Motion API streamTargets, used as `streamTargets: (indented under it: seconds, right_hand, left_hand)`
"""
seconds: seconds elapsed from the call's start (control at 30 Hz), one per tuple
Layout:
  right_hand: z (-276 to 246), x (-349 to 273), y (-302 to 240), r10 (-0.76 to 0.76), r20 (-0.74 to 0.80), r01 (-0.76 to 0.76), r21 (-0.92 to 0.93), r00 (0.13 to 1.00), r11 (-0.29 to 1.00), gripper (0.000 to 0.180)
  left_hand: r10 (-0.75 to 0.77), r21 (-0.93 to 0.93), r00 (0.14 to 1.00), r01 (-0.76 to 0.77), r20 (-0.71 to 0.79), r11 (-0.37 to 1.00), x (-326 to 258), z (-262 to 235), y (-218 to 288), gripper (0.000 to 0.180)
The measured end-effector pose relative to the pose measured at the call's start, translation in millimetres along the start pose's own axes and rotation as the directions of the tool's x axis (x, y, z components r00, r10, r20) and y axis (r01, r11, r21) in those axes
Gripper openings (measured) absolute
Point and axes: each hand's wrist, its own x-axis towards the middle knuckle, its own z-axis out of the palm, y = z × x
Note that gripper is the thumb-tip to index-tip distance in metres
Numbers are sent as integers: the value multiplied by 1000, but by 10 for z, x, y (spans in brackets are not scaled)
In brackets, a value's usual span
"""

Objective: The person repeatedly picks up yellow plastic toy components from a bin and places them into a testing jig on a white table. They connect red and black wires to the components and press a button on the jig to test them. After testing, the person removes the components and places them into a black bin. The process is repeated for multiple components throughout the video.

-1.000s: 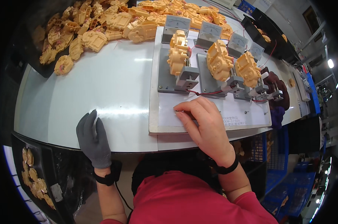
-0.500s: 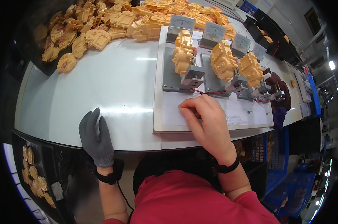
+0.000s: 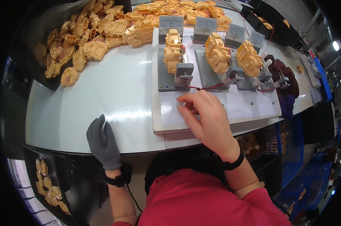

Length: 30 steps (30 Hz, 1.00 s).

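My left hand (image 3: 103,141), in a grey glove, rests at the front edge of the white table with its fingers stretched out and nothing in it. My bare right hand (image 3: 210,122) hovers over the front of a white board (image 3: 170,118), thumb and forefinger slightly apart, holding nothing. Just beyond it stand grey fixtures with small metal clamp blocks (image 3: 184,75). Yellow plastic gear housings sit upright in them: one on the left (image 3: 173,52), one in the middle (image 3: 217,52) and one on the right (image 3: 249,58). Red and black wires (image 3: 198,89) run between the fixtures.
Needle meters (image 3: 171,27) stand behind the fixtures. A large heap of yellow housings (image 3: 99,28) covers the back left, partly spilling from a black bin. A dark cloth (image 3: 285,77) lies right of the board. Below the table are a black crate (image 3: 35,150) and blue baskets (image 3: 291,150).
The thumb and forefinger of my right hand have parted a little. The whole view has shifted and turned slightly; my left hand stays at the table edge.
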Motion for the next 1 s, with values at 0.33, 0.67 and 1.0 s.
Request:
streamTargets:
  seconds: [0.33,0.67,1.0]
  right_hand:
    - [-93,-69,56,68,-129,-24,319,989,947,12]
    - [-105,-93,100,23,-178,46,376,984,926,8]
    - [-68,-120,152,-22,-245,108,341,969,934,7]
  left_hand:
    - [297,-289,888,-199,351,936,317,178,1118,31]
    - [139,-126,842,-85,521,988,388,433,1345,17]
    - [56,-198,837,63,544,978,333,441,1335,22]
